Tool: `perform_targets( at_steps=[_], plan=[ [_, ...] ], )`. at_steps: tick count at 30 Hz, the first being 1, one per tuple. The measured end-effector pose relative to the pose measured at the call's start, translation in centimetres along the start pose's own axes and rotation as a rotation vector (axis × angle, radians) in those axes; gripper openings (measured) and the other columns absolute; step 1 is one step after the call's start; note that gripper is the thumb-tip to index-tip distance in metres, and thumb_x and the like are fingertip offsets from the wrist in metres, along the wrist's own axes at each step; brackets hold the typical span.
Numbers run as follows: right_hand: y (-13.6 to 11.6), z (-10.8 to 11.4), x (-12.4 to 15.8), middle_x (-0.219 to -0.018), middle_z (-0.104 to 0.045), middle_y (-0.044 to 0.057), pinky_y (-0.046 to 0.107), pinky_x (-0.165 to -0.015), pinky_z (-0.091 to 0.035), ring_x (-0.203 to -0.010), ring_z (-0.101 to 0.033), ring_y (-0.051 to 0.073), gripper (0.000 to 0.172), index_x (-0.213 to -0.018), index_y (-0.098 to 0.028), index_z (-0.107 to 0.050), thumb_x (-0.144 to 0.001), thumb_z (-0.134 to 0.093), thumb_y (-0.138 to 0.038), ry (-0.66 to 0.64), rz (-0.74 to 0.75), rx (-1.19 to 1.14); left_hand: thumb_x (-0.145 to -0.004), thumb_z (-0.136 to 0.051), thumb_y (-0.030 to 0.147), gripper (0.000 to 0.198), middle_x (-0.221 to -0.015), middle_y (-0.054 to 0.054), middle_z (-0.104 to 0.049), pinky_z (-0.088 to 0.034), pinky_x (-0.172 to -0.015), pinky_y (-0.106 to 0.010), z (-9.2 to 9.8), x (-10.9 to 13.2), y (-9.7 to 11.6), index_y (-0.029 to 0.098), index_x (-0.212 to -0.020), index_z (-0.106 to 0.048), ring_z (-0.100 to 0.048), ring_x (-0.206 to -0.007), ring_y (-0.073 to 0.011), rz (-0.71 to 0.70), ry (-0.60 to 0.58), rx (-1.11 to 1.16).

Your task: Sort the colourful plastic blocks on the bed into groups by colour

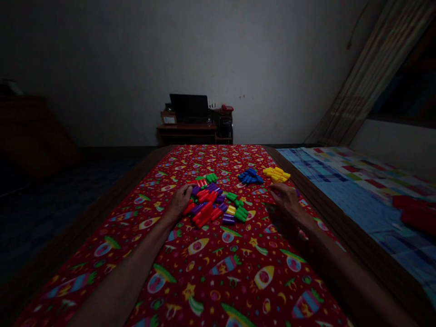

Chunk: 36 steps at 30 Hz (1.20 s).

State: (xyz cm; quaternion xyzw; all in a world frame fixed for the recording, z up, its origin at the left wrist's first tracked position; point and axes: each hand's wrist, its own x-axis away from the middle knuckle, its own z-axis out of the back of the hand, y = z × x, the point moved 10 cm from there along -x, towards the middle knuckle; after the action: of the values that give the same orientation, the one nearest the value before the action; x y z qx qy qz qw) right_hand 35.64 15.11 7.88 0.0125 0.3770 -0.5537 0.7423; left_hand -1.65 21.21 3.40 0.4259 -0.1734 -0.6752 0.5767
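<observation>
A mixed pile of plastic toy pieces (pixel 206 210), mostly red and purple with some green and yellow, lies mid-table. My left hand (pixel 180 200) rests at the pile's left edge, fingers bent and slightly apart, with nothing visibly held. To the right, my right hand (pixel 286 197) hovers low over the cloth with its thumb and fingers apart. A purple piece (pixel 298 193) shows just past its far side, partly hidden by the hand. Beyond the right hand sit a yellow group of pieces (pixel 276 174) and a blue group (pixel 250 176).
Under everything is a red patterned cloth (pixel 218 277) with rockets and planets. A desk (pixel 186 130) with a dark monitor (pixel 189 108) stands against the far wall. At right lies blue checked bedding (pixel 316 181) with a red cloth item (pixel 413 211) on it.
</observation>
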Motion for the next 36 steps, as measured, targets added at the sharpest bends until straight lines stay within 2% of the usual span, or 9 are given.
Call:
perform_targets(
  at_steps=[4, 6, 9, 12, 20, 24, 27, 31, 36],
  plan=[
    [-11.0, -5.0, 1.0, -0.088, -0.072, 0.005, 0.027, -0.07, -0.048, -0.076, -0.064, 0.017, 0.023, -0.094, -0.019, -0.071, -0.088, -0.049, -0.023, -0.268, 0.232, -0.252, -0.084, -0.035, 0.045, 0.048, -0.105, -0.009, -0.071, -0.048, -0.091, -0.036, -0.1, 0.0, 0.0, 0.016, -0.104, -0.067, -0.062, -0.1, -0.0245, -0.01, 0.006, 0.012],
    [-16.6, -7.4, 2.8, -0.101, -0.07, 0.008, 0.029, -0.079, -0.048, -0.09, -0.063, 0.018, 0.023, -0.104, -0.02, -0.067, -0.091, -0.049, -0.023, -0.375, 0.424, -0.252, -0.084, -0.034, 0.044, 0.047, -0.106, -0.009, -0.071, -0.047, -0.092, -0.037, -0.1, 0.1, 0.2, 0.016, -0.104, -0.067, -0.062, -0.101, -0.0247, -0.017, 0.004, 0.018],
    [-21.1, -10.0, 5.3, -0.121, -0.061, 0.015, 0.039, -0.094, -0.043, -0.114, -0.053, 0.025, 0.028, -0.116, -0.017, -0.06, -0.09, -0.052, -0.023, -0.425, 0.614, -0.096, -0.085, -0.034, 0.043, 0.047, -0.11, -0.01, -0.07, -0.046, -0.095, -0.037, 0.0, 0.2, 0.6, 0.016, -0.105, -0.066, -0.062, -0.103, -0.0249, -0.023, 0.001, 0.015],
    [-20.8, -11.0, 6.1, -0.13, -0.055, 0.016, 0.044, -0.102, -0.038, -0.123, -0.047, 0.025, 0.035, -0.125, -0.018, -0.054, -0.09, -0.049, -0.017, -0.38, 0.612, 0.013, -0.085, -0.032, 0.043, 0.049, -0.111, -0.012, -0.069, -0.046, -0.096, -0.037, 0.0, 0.3, 0.6, 0.014, -0.106, -0.066, -0.061, -0.105, -0.0256, -0.015, -0.005, 0.013],
    [-15.5, -10.2, 5.0, -0.133, -0.052, 0.016, 0.043, -0.105, -0.037, -0.128, -0.041, 0.025, 0.038, -0.128, -0.016, -0.051, -0.09, -0.045, -0.012, -0.333, 0.55, -0.039, -0.085, -0.032, 0.044, 0.051, -0.111, -0.012, -0.069, -0.047, -0.093, -0.039, -0.4, 0.2, 0.0, 0.013, -0.106, -0.066, -0.062, -0.102, -0.0262, -0.004, -0.024, 0.001],
    [-14.5, -10.0, 2.7, -0.102, -0.066, 0.01, 0.03, -0.084, -0.046, -0.095, -0.058, 0.019, 0.025, -0.107, -0.015, -0.063, -0.09, -0.044, -0.014, -0.378, 0.457, -0.219, -0.085, -0.031, 0.044, 0.051, -0.11, -0.012, -0.069, -0.047, -0.091, -0.038, -0.3, 0.2, 0.1, 0.013, -0.106, -0.067, -0.062, -0.101, -0.0258, -0.013, -0.025, -0.018],
    [-12.5, -9.8, 0.3, -0.076, -0.066, 0.002, 0.02, -0.061, -0.04, -0.067, -0.056, 0.012, 0.021, -0.094, -0.013, -0.068, -0.085, -0.048, -0.011, -0.402, 0.268, -0.314, -0.085, -0.031, 0.043, 0.051, -0.11, -0.011, -0.069, -0.048, -0.09, -0.037, -0.3, 0.1, 0.1, 0.013, -0.107, -0.067, -0.062, -0.101, -0.0255, -0.006, -0.029, -0.036],
    [-10.3, -8.3, -1.6, -0.071, -0.065, 0.001, 0.019, -0.058, -0.034, -0.066, -0.055, 0.011, 0.018, -0.089, -0.01, -0.07, -0.082, -0.053, -0.012, -0.396, 0.15, -0.311, -0.085, -0.031, 0.043, 0.051, -0.108, -0.011, -0.069, -0.048, -0.09, -0.037, -0.3, 0.0, 0.0, 0.013, -0.106, -0.067, -0.062, -0.101, -0.0251, -0.012, -0.028, -0.033],
    [-10.9, -8.5, 0.2, -0.071, -0.064, 0.006, 0.024, -0.061, -0.034, -0.065, -0.054, 0.014, 0.022, -0.082, -0.012, -0.069, -0.086, -0.061, -0.032, -0.551, 0.269, 0.005, -0.085, -0.032, 0.043, 0.05, -0.107, -0.011, -0.07, -0.048, -0.09, -0.036, -0.4, 0.1, 0.3, 0.013, -0.104, -0.067, -0.062, -0.1, -0.0247, -0.017, -0.035, -0.029]
  ],
)
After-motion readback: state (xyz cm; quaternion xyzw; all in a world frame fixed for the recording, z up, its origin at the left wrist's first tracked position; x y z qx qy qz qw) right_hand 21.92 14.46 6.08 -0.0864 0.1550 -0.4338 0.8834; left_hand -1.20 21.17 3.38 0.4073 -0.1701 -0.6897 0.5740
